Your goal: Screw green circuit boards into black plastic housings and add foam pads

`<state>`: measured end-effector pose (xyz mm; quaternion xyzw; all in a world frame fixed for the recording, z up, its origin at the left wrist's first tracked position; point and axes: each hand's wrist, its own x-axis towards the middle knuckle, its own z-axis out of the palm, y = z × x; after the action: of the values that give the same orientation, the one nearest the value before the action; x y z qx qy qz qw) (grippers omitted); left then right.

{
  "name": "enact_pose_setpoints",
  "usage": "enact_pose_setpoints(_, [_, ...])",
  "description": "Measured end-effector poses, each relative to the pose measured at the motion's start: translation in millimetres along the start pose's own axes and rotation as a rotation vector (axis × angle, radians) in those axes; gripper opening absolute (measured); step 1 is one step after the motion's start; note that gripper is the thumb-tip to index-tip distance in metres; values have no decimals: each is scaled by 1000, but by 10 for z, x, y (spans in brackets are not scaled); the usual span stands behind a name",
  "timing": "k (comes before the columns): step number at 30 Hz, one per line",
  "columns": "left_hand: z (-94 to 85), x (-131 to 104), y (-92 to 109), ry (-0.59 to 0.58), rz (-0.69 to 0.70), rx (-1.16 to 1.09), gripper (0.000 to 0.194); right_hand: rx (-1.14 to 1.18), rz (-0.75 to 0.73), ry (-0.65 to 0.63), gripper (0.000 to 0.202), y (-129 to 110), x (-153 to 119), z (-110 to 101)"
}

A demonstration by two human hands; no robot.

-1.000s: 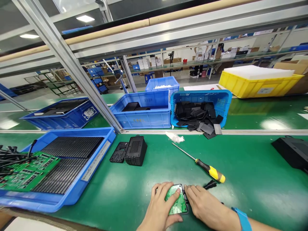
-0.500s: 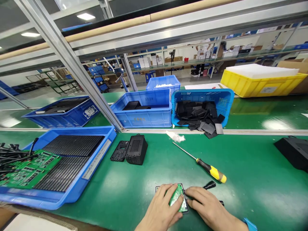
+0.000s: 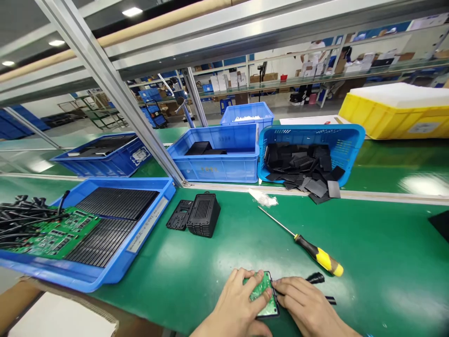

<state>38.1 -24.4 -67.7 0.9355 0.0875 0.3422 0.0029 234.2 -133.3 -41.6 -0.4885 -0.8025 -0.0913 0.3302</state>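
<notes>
The left hand (image 3: 238, 299) holds the green circuit board (image 3: 271, 309) in its black case (image 3: 277, 306), fingers across the face. Just beside them, the right hand (image 3: 305, 299) touches the case's edge; whether it pinches anything is hidden. The board looks light, stiff and probably fragile, so the rim seems the safest hold. Beyond the right hand lie a black connector (image 3: 315, 278) and a screwdriver (image 3: 317, 255).
</notes>
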Motion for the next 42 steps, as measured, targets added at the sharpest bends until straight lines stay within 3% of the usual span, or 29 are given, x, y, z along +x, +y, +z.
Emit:
enact_pose_setpoints(7, [-85, 41, 37, -123, -30, -23, 61, 91, 62, -71, 26, -13, 33, -55])
enact_pose_setpoints(11, [-108, 41, 38, -166, -44, -30, 61, 118, 151, -287, 21, 58, 118, -225])
enact_pose_setpoints(13, [-156, 65, 58, -187, -37, -9, 56, -58, 181, -330, 23, 203, 158, -315])
enact_pose_setpoints(17, [-171, 64, 197, -196, -10, 157, 41, -669, 251, -262, 34, 627, 157, -372])
enact_pose_setpoints(19, [-88, 8, 294, -149, 19, 258, 46, -753, 312, -295, 30, 797, 130, -351])
enact_pose_setpoints(22, [63, -94, 419, -97, 23, 395, 49, -683, 316, -324, 31, 891, 138, -355])
enact_pose_setpoints(25, [113, -146, 493, -106, -7, 484, 43, -452, 373, -249, 31, 791, 278, -468])
enact_pose_setpoints(29, [74, -142, 524, -154, 17, 524, 42, -196, 466, -12, 35, 474, 601, -665])
enact_pose_setpoints(33, [90, -130, 531, -91, 6, 506, 37, 38, 441, 150, 20, 148, 769, -623])
enact_pose_setpoints(35, [109, -127, 534, -37, -12, 484, 33, 105, 378, 128, 13, 52, 760, -487])
enact_pose_setpoints(38, [128, -124, 538, 7, -22, 464, 34, 79, 260, -21, 16, 14, 737, -266])
enact_pose_setpoints(40, [138, -123, 541, 21, -35, 461, 33, 61, 253, -95, 19, 23, 766, -178])
enact_pose_setpoints(42, [153, -122, 545, 38, -59, 462, 32, 104, 298, -89, 19, 27, 824, -140])
